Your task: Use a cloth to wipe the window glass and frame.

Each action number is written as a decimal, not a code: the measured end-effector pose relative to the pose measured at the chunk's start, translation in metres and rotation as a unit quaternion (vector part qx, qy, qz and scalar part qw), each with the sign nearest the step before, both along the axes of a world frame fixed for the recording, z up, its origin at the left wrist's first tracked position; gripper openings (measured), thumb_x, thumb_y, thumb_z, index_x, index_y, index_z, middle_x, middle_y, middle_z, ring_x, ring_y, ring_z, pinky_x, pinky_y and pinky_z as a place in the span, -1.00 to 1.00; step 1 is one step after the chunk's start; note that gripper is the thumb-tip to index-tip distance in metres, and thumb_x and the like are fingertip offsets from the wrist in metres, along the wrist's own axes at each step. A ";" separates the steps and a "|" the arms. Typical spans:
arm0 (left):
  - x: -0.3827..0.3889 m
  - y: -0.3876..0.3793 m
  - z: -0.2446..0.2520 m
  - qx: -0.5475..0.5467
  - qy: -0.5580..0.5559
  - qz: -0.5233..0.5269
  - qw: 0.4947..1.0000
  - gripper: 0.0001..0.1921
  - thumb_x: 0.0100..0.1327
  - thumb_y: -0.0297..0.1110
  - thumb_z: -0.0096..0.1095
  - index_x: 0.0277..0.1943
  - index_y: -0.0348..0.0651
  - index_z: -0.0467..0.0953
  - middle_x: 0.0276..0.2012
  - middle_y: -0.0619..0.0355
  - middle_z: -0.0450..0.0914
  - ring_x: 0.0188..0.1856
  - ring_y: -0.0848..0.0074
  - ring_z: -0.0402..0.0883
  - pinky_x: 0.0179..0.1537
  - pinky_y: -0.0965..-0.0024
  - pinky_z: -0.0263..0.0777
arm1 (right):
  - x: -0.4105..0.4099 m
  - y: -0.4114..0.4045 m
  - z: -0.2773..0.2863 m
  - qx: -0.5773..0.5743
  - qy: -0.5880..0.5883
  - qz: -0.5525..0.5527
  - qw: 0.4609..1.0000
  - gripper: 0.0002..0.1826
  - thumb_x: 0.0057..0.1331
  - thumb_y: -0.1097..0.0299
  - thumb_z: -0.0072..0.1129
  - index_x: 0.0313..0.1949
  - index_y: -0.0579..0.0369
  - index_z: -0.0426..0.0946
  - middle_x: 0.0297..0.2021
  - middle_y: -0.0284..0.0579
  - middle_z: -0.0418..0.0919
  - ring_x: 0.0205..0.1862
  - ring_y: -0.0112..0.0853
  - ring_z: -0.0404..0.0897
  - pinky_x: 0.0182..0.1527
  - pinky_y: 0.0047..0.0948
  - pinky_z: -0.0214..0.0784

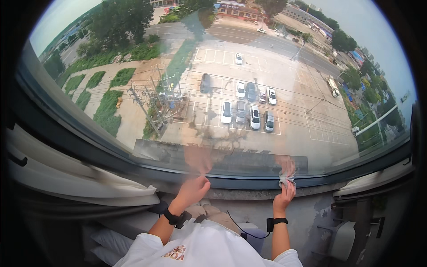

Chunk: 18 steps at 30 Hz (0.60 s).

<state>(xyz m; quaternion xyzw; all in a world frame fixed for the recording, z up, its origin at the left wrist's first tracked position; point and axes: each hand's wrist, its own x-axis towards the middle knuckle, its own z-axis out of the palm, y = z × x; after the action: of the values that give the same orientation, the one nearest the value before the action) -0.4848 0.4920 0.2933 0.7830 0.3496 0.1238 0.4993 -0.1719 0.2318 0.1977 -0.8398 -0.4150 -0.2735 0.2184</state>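
My right hand grips a crumpled light grey cloth between its fingertips. The cloth lies against the dark lower rail of the window frame, close to the bottom of the glass. Farther left, my left hand is at the same rail, its fingers bent and partly hidden behind the back of the hand. I see no object in it. Both hands are mirrored faintly in the pane. A black band with a small box sits on each wrist.
White curtains hang at the left and right. A stone sill runs under the frame. Black cable trails from the right wrist. Behind me are white pillows and a pale chair. Parked cars stand outside, far below.
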 end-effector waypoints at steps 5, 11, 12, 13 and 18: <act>0.043 -0.001 -0.012 0.012 0.033 -0.164 0.986 -0.71 0.36 -0.22 0.24 0.03 -0.18 0.60 -0.61 0.09 0.51 -0.56 0.35 0.52 -0.45 0.28 0.36 | -0.013 0.018 0.006 0.056 0.033 -0.025 0.998 -0.69 0.14 0.72 0.07 -0.14 0.27 0.66 0.12 -0.06 0.58 0.27 -0.08 0.46 0.40 0.06 0.18; 0.079 -0.026 -0.012 0.116 0.049 -0.248 0.961 -0.50 0.32 -0.17 0.23 0.27 -0.20 0.52 -0.58 -0.07 0.62 -0.47 -0.01 0.65 -0.38 0.04 0.50 | -0.011 0.010 0.005 0.094 0.076 -0.048 0.991 -0.68 0.06 0.68 0.11 -0.18 0.21 0.67 0.16 -0.12 0.57 0.34 -0.08 0.42 0.43 0.02 0.19; 0.086 -0.031 -0.017 0.126 0.041 -0.255 0.958 -0.49 0.31 -0.18 0.24 0.27 -0.22 0.51 -0.59 -0.08 0.61 -0.48 -0.01 0.65 -0.38 0.05 0.50 | -0.009 0.008 0.004 0.100 0.088 -0.047 0.990 -0.67 0.04 0.68 0.11 -0.18 0.21 0.67 0.17 -0.12 0.56 0.35 -0.09 0.40 0.45 0.01 0.16; 0.094 -0.040 -0.017 0.134 0.034 -0.259 0.956 -0.47 0.31 -0.18 0.25 0.28 -0.24 0.50 -0.59 -0.09 0.60 -0.48 -0.01 0.65 -0.39 0.05 0.50 | -0.008 0.006 0.004 0.106 0.100 -0.042 0.988 -0.66 0.03 0.69 0.10 -0.18 0.21 0.67 0.18 -0.13 0.56 0.37 -0.09 0.39 0.47 0.00 0.14; 0.141 -0.081 -0.026 0.252 0.060 -0.339 0.904 -0.41 0.30 -0.17 0.21 0.27 -0.43 0.47 -0.63 -0.06 0.59 -0.53 0.02 0.65 -0.44 0.06 0.52 | -0.009 0.006 0.001 0.180 0.111 0.012 0.977 -0.76 0.20 0.65 0.12 -0.23 0.15 0.72 0.21 -0.16 0.56 0.40 -0.18 0.39 0.49 -0.07 0.14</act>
<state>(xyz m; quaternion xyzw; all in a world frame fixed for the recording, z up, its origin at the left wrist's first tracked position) -0.3441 0.4106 0.2675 0.9601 0.0499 -0.0163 0.2747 -0.1805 0.2375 0.1986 -0.8066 -0.3425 -0.2465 0.4139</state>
